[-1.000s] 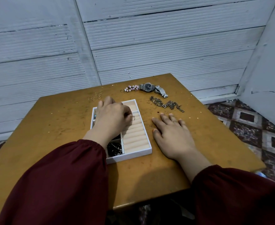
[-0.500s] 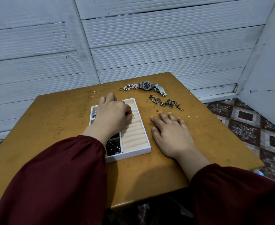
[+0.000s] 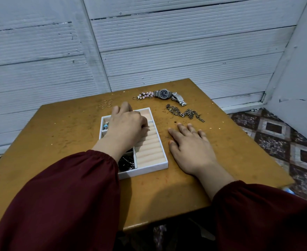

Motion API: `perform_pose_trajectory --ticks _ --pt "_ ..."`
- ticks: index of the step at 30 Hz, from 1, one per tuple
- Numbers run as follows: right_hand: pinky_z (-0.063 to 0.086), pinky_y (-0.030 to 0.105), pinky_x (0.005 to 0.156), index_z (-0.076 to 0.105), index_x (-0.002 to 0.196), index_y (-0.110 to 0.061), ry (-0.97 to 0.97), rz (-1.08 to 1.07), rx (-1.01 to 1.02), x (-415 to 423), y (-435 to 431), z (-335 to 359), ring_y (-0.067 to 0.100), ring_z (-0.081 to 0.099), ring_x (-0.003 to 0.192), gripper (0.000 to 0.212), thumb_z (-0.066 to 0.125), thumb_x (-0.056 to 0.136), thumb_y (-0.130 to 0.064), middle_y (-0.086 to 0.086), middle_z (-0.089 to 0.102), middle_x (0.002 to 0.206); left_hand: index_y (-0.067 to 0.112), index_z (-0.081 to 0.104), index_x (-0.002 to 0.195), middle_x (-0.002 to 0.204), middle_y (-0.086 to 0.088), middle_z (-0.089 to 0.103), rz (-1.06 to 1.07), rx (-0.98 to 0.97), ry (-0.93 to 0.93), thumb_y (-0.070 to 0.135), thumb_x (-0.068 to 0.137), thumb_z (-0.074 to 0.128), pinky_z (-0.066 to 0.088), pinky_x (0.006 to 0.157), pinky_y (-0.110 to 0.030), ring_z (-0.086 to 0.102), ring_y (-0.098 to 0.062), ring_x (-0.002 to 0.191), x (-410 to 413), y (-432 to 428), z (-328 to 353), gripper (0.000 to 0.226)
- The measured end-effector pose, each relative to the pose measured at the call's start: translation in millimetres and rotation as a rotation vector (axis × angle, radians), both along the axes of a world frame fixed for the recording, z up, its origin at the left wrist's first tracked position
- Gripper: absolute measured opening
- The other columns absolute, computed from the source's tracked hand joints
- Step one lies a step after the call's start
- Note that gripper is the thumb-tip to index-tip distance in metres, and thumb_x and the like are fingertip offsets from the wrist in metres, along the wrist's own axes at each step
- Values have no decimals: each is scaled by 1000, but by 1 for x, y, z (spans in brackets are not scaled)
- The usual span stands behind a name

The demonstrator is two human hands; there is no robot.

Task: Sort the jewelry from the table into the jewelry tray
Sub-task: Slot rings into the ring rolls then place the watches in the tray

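The white jewelry tray lies mid-table, with peach ring rolls on its right side. My left hand rests over the tray's upper half, fingertips pinched on a small ring at the top of the rolls; the ring is mostly hidden. My right hand lies flat and empty on the table just right of the tray. A dark bracelet fills a near-left compartment and a blue-beaded piece a far-left one. Several thin rings, a pink beaded bracelet, a wristwatch and a metal chain lie beyond the tray.
The brown wooden table stands against a white plank wall. Its right edge drops to a patterned tile floor. My dark red sleeves cover the near part of the table.
My left hand has pressed slightly lower onto the ring rolls, and the ring seen at its fingertips earlier is now mostly covered. The right hand has stayed flat in place.
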State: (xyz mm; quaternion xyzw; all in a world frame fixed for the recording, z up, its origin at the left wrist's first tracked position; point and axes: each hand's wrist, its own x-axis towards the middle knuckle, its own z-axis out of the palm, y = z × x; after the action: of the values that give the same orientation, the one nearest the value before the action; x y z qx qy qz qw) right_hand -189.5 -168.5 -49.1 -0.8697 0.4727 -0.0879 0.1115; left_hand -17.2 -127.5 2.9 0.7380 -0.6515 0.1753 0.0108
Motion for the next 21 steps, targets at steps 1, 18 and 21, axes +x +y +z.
perform_pose_trajectory --ticks 1,18,21 --pt "3 41 119 21 149 -37 -1 0 0 0 0 0 19 4 148 51 24 99 -46 -5 12 160 29 67 112 105 10 65 0 -2 2 46 94 48 16 77 -35 34 -22 110 0 0 0 31" --pt "3 40 118 24 148 -37 -23 1 -4 1 0 0 18 5 148 50 26 99 -46 -5 14 160 25 70 77 73 14 59 44 -554 629 29 85 62 46 75 -40 56 -25 84 17 21 3 11" --pt "5 41 119 27 147 -36 -36 -3 5 1 1 1 18 7 148 50 28 98 -45 -4 16 159 21 71 77 72 11 59 41 -591 671 25 85 65 46 73 -37 57 -24 82 12 30 3 11"
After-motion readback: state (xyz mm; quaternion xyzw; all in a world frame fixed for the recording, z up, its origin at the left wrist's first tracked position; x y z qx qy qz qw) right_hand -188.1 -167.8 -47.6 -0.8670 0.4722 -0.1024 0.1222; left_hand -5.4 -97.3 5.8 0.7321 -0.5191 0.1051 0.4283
